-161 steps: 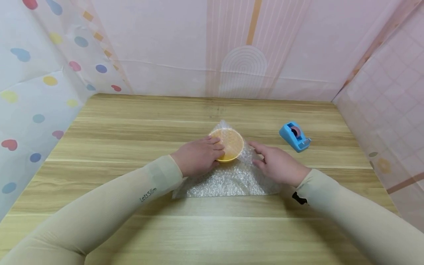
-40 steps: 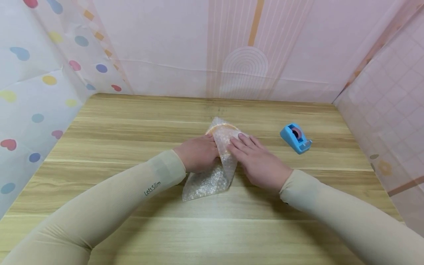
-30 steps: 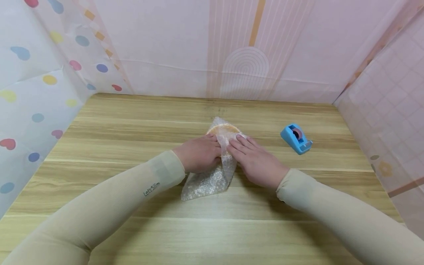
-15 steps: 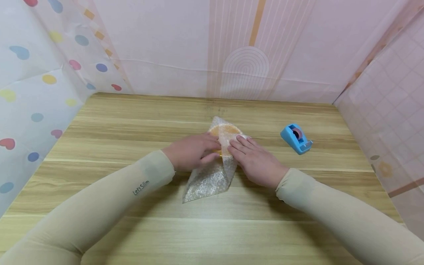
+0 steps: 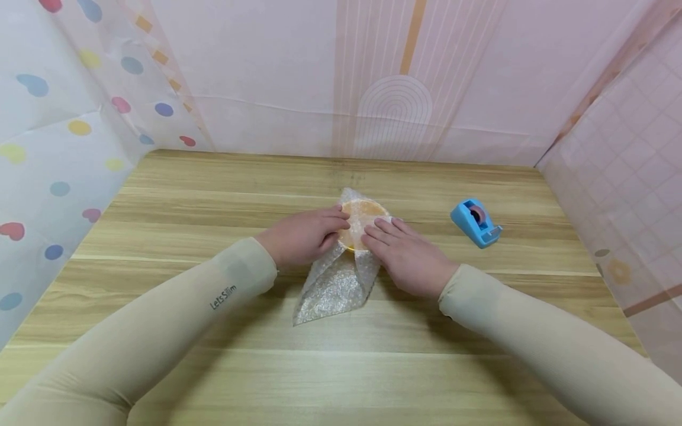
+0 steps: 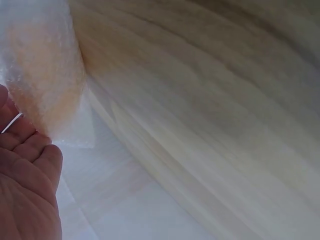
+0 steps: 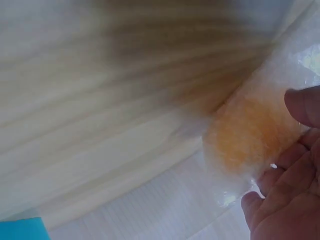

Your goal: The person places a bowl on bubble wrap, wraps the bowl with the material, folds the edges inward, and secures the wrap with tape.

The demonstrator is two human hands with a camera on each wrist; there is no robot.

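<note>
Fingers of the right hand [image 5: 410,260] lay nearly straight and close together on the folded bubble wrap [image 5: 337,290], pressing without grasping; those of the left hand [image 5: 301,239] were extended and lightly bent at the opposite edge, touching the wrap, also with no clenched hold seen. The round orange piece [image 5: 367,207] sat between the two hands near the middle of the table [image 5: 341,378], enclosed in the wrap; whether it was a bowl or a plate could not be told. Judged risk: no tape showed on the overlap, so if either palm lifted, the springy film would probably unfold. A second likely fault: uneven pressure on the slick plastic might let the piece skid or slip toward the near end, where a loose tail of wrap projected. Pressing too hard could also burst bubbles and thin the padding, though no such damage was visible. Materials: wrap clear, pebbled, glossy in spots, its near tail ending in a pointed corner; orange piece circular in outline, with a yellow rim, hue milky through the film. Tabletop wood-grained, in pale and brown bands. Blue tape dispenser [image 5: 476,223], wedge-like, with a pinkish roll, stood apart beyond the right hand, untouched.
</note>
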